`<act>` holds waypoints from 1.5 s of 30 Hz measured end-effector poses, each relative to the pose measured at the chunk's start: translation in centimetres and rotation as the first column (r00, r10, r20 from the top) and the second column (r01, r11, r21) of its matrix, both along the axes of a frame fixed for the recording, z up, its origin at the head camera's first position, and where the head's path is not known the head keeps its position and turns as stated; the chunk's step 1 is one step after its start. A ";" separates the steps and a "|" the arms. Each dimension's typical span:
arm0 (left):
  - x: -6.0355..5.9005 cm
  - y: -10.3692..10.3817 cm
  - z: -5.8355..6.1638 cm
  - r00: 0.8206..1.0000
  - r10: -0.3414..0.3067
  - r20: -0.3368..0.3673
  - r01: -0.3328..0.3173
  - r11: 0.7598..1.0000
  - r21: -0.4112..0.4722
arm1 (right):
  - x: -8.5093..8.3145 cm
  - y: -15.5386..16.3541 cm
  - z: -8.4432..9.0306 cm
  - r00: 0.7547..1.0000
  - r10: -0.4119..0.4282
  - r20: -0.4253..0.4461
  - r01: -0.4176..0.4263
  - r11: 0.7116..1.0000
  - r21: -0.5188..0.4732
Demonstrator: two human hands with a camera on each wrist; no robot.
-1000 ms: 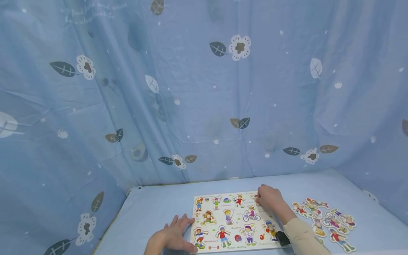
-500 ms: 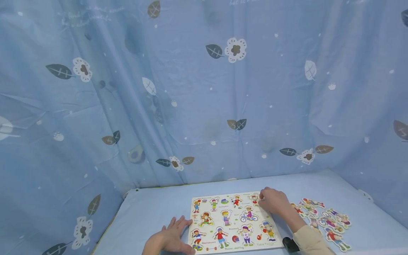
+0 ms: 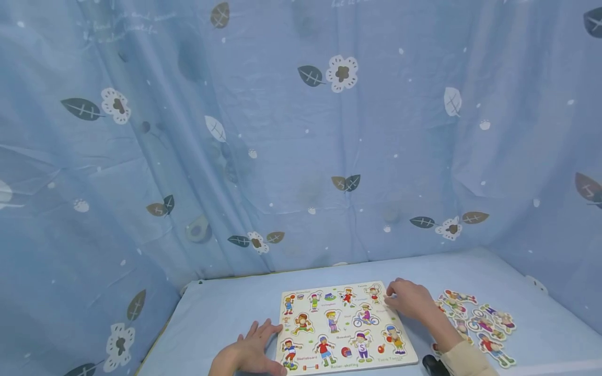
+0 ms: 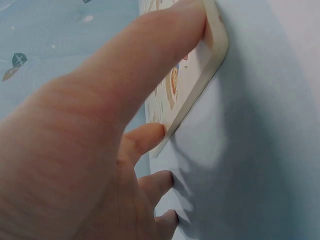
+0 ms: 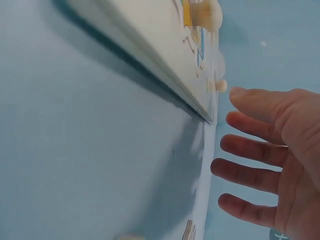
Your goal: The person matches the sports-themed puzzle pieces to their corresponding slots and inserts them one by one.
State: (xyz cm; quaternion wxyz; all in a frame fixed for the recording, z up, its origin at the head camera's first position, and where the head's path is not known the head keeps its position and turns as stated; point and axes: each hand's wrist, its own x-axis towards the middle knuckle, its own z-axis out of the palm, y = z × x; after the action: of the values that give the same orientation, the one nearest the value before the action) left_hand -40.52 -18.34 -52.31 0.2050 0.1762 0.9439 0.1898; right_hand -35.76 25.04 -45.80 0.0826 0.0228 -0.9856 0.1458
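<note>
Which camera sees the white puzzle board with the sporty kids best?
The head view: it shows the white puzzle board almost whole, its figures facing up. The left wrist view catches only a slanted strip behind the left hand; the right wrist view, just one side with pale rounded knobs.

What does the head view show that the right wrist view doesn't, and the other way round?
Only the head view: the left hand at the left edge of the puzzle board, the printed words, and the spread of loose picture pieces; the wrist view catches slivers at most.

Only the right wrist view: wooden knobs in clear profile, and the right hand from its palm side.

Both: that hand beside the board, gripping nothing, and the light blue tabletop.
</note>
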 end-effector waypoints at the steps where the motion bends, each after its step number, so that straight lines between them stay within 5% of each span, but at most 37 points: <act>1: 0.2 0.1 0.2 1.000 0.001 -0.004 -0.001 1.000 -0.007 | 0.1 0.1 0.1 1.000 0.003 -0.004 -0.003 1.000 -0.001; 9: 4.2 1.9 5.5 1.000 0.006 -0.013 -0.006 1.000 -0.004 | 1.0 1.1 0.7 0.999 0.028 -0.033 -0.028 1.000 -0.009; 13: 4.9 2.3 6.6 1.000 0.005 -0.018 -0.005 1.000 -0.010 | 1.2 1.7 0.8 0.999 0.018 -0.027 -0.018 1.000 -0.016; 26: 4.1 1.2 4.1 1.000 0.028 0.003 -0.028 1.000 0.004 | 1.7 2.9 0.1 0.999 -0.019 0.029 0.022 0.996 -0.089; 32: 4.7 1.2 4.7 0.999 0.035 0.005 -0.035 0.999 0.022 | 2.1 4.4 0.7 0.999 -0.036 -0.020 0.034 0.994 -0.108; 40: 6.0 1.5 7.1 0.999 0.030 -0.015 -0.030 1.000 -0.003 | 2.3 6.7 1.7 0.997 -0.065 -0.030 0.061 0.989 -0.134; 45: 5.4 1.4 6.4 0.999 0.030 -0.012 -0.030 0.999 0.015 | 2.7 7.7 1.8 0.996 -0.087 -0.007 0.086 0.993 -0.080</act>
State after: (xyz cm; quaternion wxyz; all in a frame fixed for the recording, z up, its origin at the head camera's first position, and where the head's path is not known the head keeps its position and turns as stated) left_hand -35.12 -16.92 -45.95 0.1950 0.1647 0.9463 0.1986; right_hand -33.01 32.77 -43.98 0.0947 -0.0224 -0.9786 0.1814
